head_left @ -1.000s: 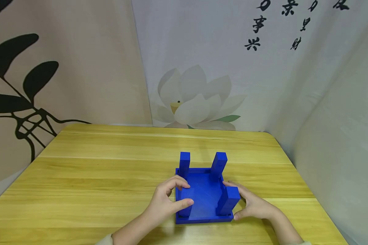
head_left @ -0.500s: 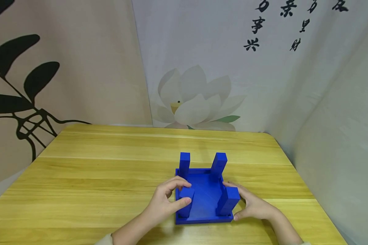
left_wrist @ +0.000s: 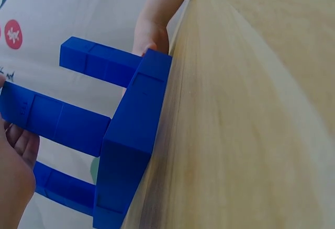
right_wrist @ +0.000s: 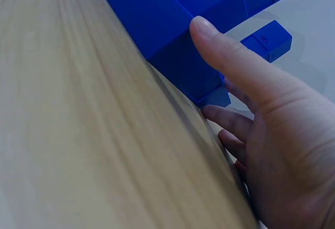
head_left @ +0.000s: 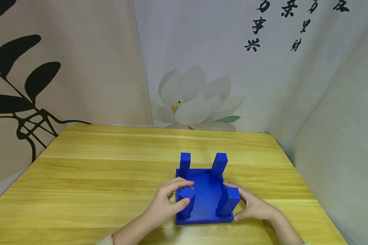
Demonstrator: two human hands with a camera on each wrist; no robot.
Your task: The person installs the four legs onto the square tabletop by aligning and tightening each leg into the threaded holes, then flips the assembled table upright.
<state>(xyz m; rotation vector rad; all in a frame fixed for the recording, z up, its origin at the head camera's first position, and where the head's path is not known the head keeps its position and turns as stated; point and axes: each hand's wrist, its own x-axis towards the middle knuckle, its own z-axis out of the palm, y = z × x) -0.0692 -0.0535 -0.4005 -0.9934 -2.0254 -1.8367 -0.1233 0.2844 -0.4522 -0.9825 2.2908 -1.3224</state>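
A square blue base with a raised rim lies on the table, and blue block legs stand up from its corners like an upturned small table. My left hand pinches the top of the near-left leg between thumb and fingers; that leg stands turned relative to the others. In the left wrist view this leg runs from the hand to the base. My right hand holds the base's right side, its thumb at the near corner in the right wrist view. The near-right leg rises beside it.
The two far legs are the far-left leg and the far-right leg. Beneath everything is a wooden table, with a printed curtain behind its far edge and along the right side.
The near-left leg has turned about its length in my left hand, whose fingertips have shifted slightly right. My right hand and the base have stayed put.
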